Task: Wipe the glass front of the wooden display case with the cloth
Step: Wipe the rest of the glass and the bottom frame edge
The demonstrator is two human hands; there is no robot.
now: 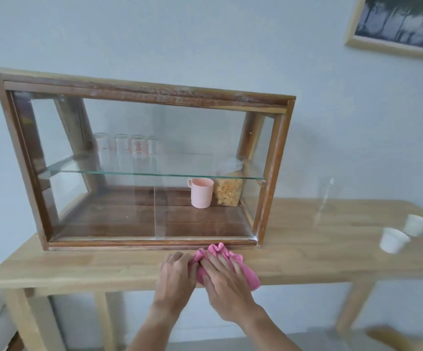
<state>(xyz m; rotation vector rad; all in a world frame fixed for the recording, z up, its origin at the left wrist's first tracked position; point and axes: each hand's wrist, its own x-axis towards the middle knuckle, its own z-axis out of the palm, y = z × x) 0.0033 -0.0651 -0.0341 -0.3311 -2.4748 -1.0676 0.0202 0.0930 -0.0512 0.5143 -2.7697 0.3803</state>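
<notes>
A wooden display case (23,138) with a glass front (119,198) stands on a light wooden table (83,264). A pink cloth (249,273) lies bunched on the table just in front of the case's lower right edge. My right hand (223,277) lies flat on top of the cloth, fingers spread. My left hand (176,274) rests beside it, its fingers gripping the cloth's left edge. Both hands are below the glass and do not touch it.
Inside the case are several clear glasses (126,148) on a glass shelf, a pink mug (201,192) and a jar of snacks (228,188). Two white cups (392,240) and a clear glass (328,196) stand on the table at right. A framed picture (403,24) hangs above.
</notes>
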